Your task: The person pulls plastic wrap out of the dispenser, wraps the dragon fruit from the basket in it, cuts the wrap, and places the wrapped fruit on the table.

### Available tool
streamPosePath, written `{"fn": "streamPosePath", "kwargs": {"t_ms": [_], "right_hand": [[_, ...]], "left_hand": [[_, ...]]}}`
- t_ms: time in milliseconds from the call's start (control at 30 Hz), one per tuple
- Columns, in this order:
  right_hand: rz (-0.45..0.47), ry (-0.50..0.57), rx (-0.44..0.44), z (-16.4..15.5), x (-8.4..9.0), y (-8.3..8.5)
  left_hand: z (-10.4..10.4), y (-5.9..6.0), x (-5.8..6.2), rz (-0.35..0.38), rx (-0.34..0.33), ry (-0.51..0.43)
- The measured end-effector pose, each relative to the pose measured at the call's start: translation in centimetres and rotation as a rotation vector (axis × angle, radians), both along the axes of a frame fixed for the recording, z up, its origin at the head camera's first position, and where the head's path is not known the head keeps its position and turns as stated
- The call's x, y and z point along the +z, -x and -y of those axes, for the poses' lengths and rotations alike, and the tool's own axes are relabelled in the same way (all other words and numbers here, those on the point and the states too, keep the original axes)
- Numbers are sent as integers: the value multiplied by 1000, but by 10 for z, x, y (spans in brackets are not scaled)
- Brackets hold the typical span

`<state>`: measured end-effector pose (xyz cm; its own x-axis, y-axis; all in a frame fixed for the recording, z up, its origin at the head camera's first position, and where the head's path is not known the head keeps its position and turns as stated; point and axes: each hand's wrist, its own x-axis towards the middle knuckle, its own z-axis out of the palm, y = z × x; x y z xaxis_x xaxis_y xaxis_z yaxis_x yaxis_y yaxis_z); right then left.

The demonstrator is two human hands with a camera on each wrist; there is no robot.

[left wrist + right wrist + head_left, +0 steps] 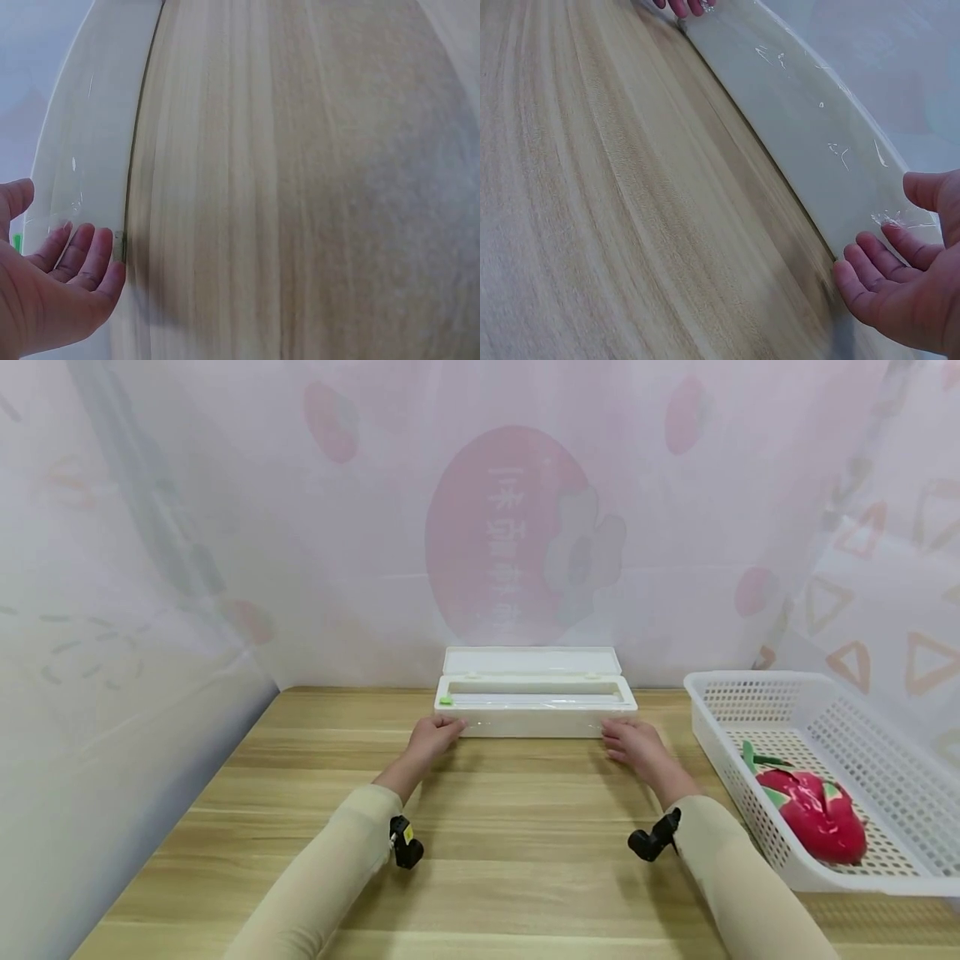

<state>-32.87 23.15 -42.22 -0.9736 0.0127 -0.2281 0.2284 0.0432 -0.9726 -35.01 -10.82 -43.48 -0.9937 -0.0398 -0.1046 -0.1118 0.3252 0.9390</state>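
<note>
A long white cling film dispenser box point(536, 727) stands at the back of the table, its lid point(532, 661) raised. A pale roll shows inside, and a small green slider point(446, 701) sits at the left end. Clear cling film point(840, 154) lies over the front face, with glints and small wrinkles. My left hand point(435, 735) is at the front left corner, its fingertips point(86, 236) touching the front face and the thumb apart. My right hand point(637, 747) mirrors it at the right corner, its index fingertip right at the wrinkled film, thumb apart.
On the right stands a white perforated basket point(750, 677) holding a shiny red object point(821, 822) with green and white tips. A pale printed curtain point(360, 543) hangs behind and beside the wooden table point(510, 877).
</note>
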Motion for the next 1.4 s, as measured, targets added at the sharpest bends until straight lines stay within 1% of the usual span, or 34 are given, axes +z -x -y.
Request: {"fn": "streamPosePath", "kwargs": {"t_ms": [100,300,500,733,933,1200,1400], "right_hand": [[9,23,-19,1,-1,3],[26,61,-23,1,-3,6],[6,77,-28,1,-3,6],[-7,108,-22,1,-3,5],[-2,123,-26,1,-3,7],[-5,144,-25,-1,-5,6],[-16,156,-4,-4,-6,4]], "left_hand": [[0,1,-1,2,6,-37],[0,4,-4,3,1,-173],[-2,6,-4,-2,9,-228],[-6,7,-5,-28,23,-214],[-8,6,-5,-36,28,-226],[-6,5,-3,-50,-25,-214],[-3,4,-2,-30,-46,-226]]}}
